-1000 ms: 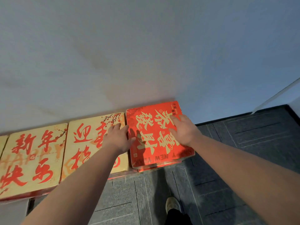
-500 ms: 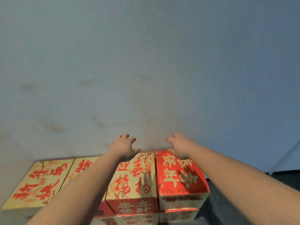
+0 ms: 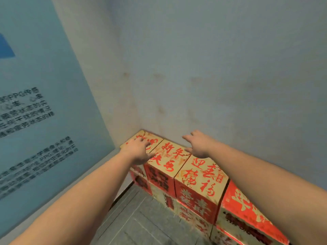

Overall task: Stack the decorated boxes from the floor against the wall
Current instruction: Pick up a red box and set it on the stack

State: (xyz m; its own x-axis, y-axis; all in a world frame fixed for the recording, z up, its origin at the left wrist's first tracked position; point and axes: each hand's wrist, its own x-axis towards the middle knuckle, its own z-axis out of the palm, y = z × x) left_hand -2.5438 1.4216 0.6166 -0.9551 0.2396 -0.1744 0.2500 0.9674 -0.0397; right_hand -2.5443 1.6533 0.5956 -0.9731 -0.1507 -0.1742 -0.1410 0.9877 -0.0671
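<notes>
A row of decorated boxes is stacked in layers against the grey wall (image 3: 212, 76). The top row holds a gold corner box (image 3: 152, 138), a gold box with red characters (image 3: 168, 157), another gold box (image 3: 201, 175) and a red box (image 3: 242, 206). My left hand (image 3: 137, 152) hovers with spread fingers over the seam between the corner box and its neighbour; I cannot tell whether it touches them. My right hand (image 3: 198, 145) hovers open above the back edge of the middle gold box, holding nothing.
A blue printed panel (image 3: 39, 112) forms the left wall and meets the grey wall at the corner. Dark grey floor tiles (image 3: 141, 221) lie in front of the stack.
The view has swung left to the corner. Both hands have left the red box and now sit over the gold boxes further left along the row.
</notes>
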